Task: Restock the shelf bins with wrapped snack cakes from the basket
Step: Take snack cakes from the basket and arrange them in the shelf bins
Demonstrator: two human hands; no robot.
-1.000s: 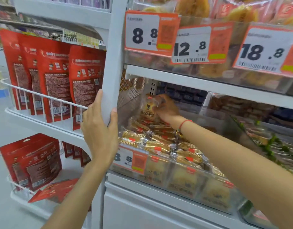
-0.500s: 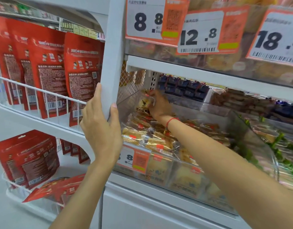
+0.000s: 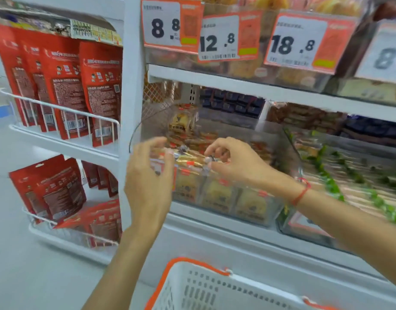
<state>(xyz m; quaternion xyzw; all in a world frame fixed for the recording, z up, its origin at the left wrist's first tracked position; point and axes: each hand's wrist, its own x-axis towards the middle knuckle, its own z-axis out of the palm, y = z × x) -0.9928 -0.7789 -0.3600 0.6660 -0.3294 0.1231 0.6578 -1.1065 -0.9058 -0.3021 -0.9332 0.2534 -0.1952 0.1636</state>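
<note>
Change: since a moment ago our left hand (image 3: 148,175) has let go of the white shelf post (image 3: 132,86) and come across to the front of the clear shelf bin (image 3: 268,175), and our right hand (image 3: 235,162) has drawn back from the rear of that bin to its front rim; the basket (image 3: 206,289) now shows at the bottom edge.

Head view, left hand: we hold it in front of the bin's left front corner, fingers loosely curved and apart, gripping nothing that we can make out (motion blur softens the fingertips).

Head view, right hand: we hold it over the front row, thumb and forefinger drawn close together at a crimped wrapper end; whether they actually pinch it we cannot tell. A red string bracelet (image 3: 301,193) sits on that wrist.

Head view, snack cakes: the wrapped snack cakes (image 3: 217,195) fill the bin in rows, gold and clear wrappers with red marks; one upright cake (image 3: 181,121) stands at the back left corner.

Head view, basket: white with orange trim, it sits below our arms, well apart from the bin.

Head view, surroundings: orange price tags (image 3: 228,39) reading 8.8, 12.8 and 18.8 hang on the shelf above; red pouches (image 3: 67,86) stand on wire racks to the left.
</note>
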